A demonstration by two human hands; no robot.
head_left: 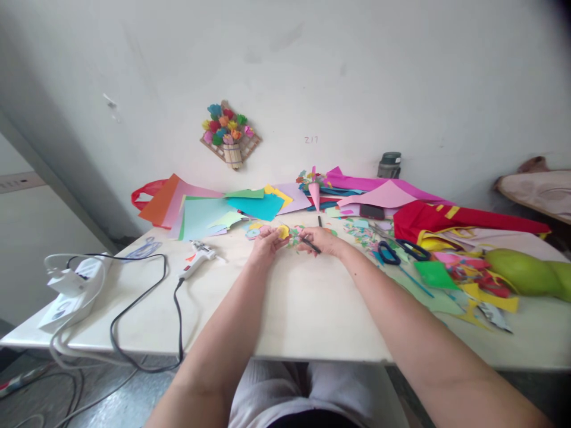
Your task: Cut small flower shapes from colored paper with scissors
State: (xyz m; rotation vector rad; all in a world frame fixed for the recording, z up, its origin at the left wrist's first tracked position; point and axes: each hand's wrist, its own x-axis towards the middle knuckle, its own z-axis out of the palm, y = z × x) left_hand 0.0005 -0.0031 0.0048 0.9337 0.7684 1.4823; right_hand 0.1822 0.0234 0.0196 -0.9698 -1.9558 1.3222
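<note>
At the table [321,309], my left hand [267,242] pinches a yellow paper piece [284,232], likely light, easily creased and best held by its rim, left of my right hand [325,239] gripping a dark pen [311,245], teal sheet [256,207] far.

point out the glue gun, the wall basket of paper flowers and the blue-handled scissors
glue gun [194,265]: head view, its white body
wall basket [232,156]: head view, its lower front
blue-handled scissors [389,253]: head view, rim of the left handle loop
</note>
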